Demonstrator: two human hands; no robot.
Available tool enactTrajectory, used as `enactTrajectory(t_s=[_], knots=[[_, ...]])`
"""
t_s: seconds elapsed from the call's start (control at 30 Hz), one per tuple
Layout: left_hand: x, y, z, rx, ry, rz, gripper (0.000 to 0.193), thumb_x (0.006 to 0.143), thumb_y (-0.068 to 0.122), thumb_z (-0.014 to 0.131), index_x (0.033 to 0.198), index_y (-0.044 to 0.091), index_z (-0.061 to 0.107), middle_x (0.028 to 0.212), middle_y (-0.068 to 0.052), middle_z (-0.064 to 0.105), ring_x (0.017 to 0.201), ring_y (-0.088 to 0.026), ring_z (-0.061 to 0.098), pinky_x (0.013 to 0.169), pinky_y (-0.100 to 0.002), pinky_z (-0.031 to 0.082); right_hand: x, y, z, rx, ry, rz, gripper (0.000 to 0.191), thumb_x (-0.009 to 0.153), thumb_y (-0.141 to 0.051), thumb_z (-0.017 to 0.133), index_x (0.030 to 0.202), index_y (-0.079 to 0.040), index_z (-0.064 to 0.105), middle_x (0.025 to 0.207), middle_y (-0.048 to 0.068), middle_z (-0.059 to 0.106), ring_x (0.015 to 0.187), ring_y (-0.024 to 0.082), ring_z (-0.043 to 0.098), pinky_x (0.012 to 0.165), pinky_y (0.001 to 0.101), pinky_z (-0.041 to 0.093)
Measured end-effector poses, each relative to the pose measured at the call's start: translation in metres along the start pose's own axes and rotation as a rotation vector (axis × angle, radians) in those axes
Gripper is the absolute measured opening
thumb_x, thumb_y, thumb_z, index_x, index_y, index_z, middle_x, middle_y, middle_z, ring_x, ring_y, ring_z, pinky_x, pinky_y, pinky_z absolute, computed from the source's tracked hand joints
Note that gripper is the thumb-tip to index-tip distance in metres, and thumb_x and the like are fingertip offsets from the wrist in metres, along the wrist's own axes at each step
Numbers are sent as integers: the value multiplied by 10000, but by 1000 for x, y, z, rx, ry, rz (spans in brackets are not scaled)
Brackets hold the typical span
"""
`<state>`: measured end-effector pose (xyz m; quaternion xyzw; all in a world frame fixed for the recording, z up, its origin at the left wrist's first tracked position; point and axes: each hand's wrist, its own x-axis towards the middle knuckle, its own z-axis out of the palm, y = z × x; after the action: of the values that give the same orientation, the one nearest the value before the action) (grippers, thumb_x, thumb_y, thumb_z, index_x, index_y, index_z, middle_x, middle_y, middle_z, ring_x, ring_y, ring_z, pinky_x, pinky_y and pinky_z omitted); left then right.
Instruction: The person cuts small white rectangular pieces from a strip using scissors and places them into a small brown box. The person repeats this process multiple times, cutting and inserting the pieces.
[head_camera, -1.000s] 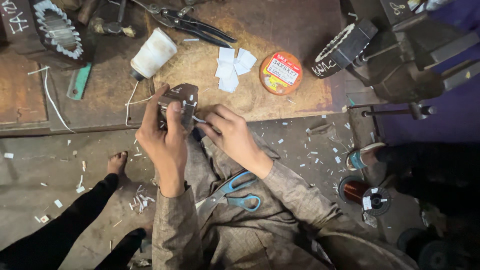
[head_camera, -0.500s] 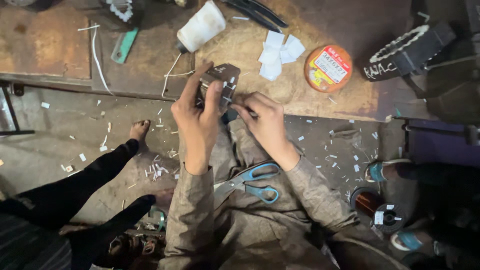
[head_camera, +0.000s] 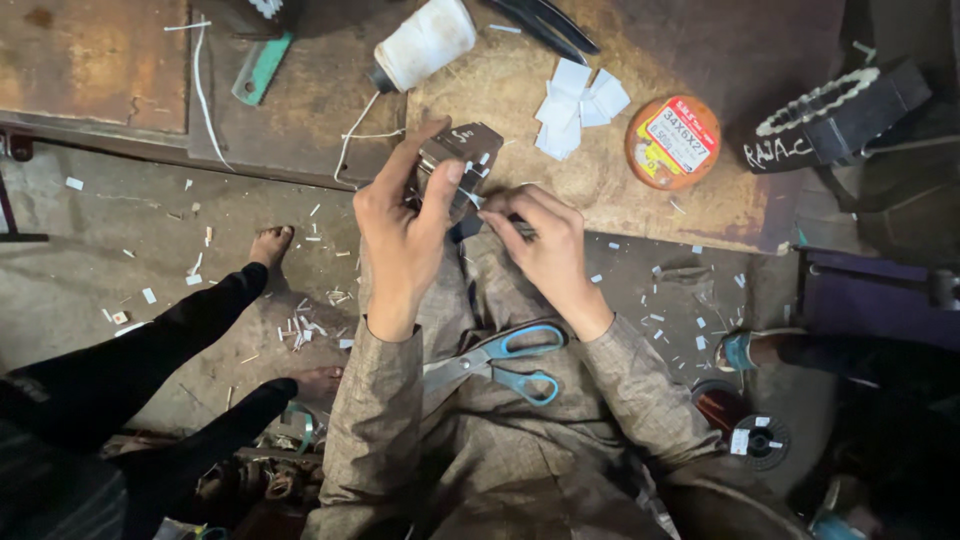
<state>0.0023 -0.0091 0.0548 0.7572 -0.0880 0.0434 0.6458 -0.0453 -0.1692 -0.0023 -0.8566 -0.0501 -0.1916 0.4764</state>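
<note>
Worn, rust-stained wood of a low workbench (head_camera: 650, 210) lies just beyond both hands, with a white thread spool (head_camera: 425, 42) and cut paper squares (head_camera: 578, 102) further out. The left hand (head_camera: 400, 230) grips a small metal block (head_camera: 462, 165) between thumb and fingers, while the right hand (head_camera: 540, 245) pinches something thin at its near edge. Steadying the block firmly should help; blue-handled scissors (head_camera: 500, 362) rest on the lap below the wrists.

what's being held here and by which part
The left hand grips a small grey metal part by its sides, thumb on its face. The right hand pinches at its lower edge.
</note>
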Motion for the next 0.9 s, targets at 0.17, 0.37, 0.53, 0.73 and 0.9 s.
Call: enactTrajectory(t_s=[0.17, 0.37, 0.53, 0.73, 0.9], knots=[[2, -4, -5, 55, 5, 36, 343, 1001, 198, 727, 1302, 41, 677, 1059, -113, 784, 953, -104, 699, 898, -273, 564, -2, -3, 4, 1, 37, -11, 140, 844, -3, 827, 902, 5, 699, 899, 105, 712, 834, 252, 719, 752, 342, 556], [1, -8, -9, 136, -14, 59, 352, 963, 229, 752, 1274, 73, 700, 1015, -133, 778, 854, -184, 734, 828, -303, 562, -4, -3, 7, 22, 23, 6, 137, 858, 12, 826, 917, 20, 703, 899, 110, 712, 829, 236, 723, 754, 328, 561], [2, -10, -12, 145, 8, 56, 337, 960, 221, 761, 1260, 78, 706, 1027, -131, 776, 838, -186, 725, 814, -308, 558, -4, -3, 7, -8, 41, -7, 132, 864, 19, 815, 956, 13, 722, 932, 108, 729, 858, 239, 732, 775, 325, 565], [3, -13, -12, 90, 6, 78, 338, 990, 204, 746, 1297, 73, 690, 1090, -130, 775, 917, -190, 731, 874, -308, 562, -1, -1, 7, -31, 32, 3, 122, 857, 18, 814, 922, 12, 710, 912, 109, 719, 850, 251, 723, 773, 335, 564], [2, -13, -11, 140, -19, 14, 361, 949, 223, 767, 1276, 80, 706, 1049, -126, 778, 881, -201, 729, 845, -312, 561, 0, 5, 9, -12, -5, 18, 127, 864, 4, 820, 910, 20, 703, 899, 114, 709, 829, 255, 716, 750, 334, 558]])
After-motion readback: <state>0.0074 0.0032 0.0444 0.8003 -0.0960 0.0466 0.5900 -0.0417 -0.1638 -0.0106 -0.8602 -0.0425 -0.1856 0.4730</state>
